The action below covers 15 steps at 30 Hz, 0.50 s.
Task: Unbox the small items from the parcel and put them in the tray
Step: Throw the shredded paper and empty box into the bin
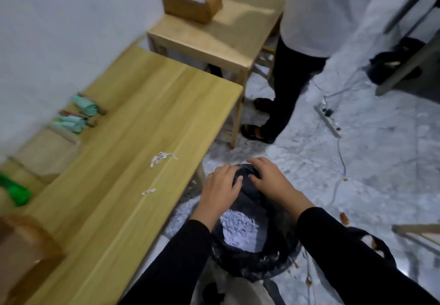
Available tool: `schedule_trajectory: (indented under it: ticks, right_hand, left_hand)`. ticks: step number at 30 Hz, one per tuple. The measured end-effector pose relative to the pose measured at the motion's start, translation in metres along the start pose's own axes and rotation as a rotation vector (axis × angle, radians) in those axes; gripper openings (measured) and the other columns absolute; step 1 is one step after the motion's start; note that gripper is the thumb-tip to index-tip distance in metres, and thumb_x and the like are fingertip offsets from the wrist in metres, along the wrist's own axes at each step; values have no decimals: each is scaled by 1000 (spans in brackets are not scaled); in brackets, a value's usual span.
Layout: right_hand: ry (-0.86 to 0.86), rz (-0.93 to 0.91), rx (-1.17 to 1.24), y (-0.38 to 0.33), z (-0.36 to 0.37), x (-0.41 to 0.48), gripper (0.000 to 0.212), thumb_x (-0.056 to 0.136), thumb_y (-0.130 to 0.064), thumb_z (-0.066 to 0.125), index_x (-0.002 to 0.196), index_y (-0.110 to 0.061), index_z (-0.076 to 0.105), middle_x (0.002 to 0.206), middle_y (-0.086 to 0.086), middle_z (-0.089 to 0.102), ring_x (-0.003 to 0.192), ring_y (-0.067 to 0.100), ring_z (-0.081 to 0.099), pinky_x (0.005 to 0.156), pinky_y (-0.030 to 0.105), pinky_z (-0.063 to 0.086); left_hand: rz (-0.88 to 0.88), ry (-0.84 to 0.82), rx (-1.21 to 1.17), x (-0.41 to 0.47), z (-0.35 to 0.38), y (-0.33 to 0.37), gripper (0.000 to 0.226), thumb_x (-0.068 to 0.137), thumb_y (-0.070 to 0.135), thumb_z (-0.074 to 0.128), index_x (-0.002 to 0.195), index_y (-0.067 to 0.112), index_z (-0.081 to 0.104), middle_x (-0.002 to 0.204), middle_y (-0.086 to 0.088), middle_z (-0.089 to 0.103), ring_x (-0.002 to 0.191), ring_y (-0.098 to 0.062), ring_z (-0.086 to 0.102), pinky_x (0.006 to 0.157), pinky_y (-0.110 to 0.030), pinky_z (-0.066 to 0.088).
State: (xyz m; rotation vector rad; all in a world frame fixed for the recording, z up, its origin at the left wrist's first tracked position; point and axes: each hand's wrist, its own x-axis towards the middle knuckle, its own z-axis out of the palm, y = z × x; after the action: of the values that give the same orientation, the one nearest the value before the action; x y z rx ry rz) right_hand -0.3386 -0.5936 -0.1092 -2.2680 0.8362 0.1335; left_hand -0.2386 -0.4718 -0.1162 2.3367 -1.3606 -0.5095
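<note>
Both my hands are over a bin lined with a black bag (252, 264) on the floor, right of the table. My left hand (220, 189) and my right hand (267, 177) both grip a bunched part of the black bag at the bin's far rim. White shredded paper (239, 229) lies inside the bin. On the wooden table (142, 138), a pale tray (47, 152) stands at the left by the wall. Several teal tube-like items (83, 106) lie just behind the tray. A brown cardboard box (23, 257) sits blurred at the table's near left corner.
A green object (14, 191) lies at the left edge. Paper scraps (162, 157) dot the table. A person in a white shirt and dark trousers (292, 78) stands ahead beside a second table holding a tissue box (192, 0). A power strip (327, 120) and cables cross the floor.
</note>
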Motion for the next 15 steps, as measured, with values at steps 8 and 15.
schedule_trajectory:
  ticks: [8,15]
  right_hand:
    - [-59,-299,3,-129,38,54,51,91,-27,53,138,-15,36,138,9,41,129,24,38,106,35,34]
    - [-139,-393,-163,-163,104,60,86,78,-59,59,144,-24,18,154,3,19,140,22,22,114,40,31]
  left_hand:
    - [-366,412,-21,-56,-95,-108,39,97,39,36,129,20,47,133,2,52,121,-14,47,95,-31,42]
    - [-691,354,76,-131,-76,-185,46,96,40,37,136,18,42,152,-8,32,142,-24,25,114,-43,27]
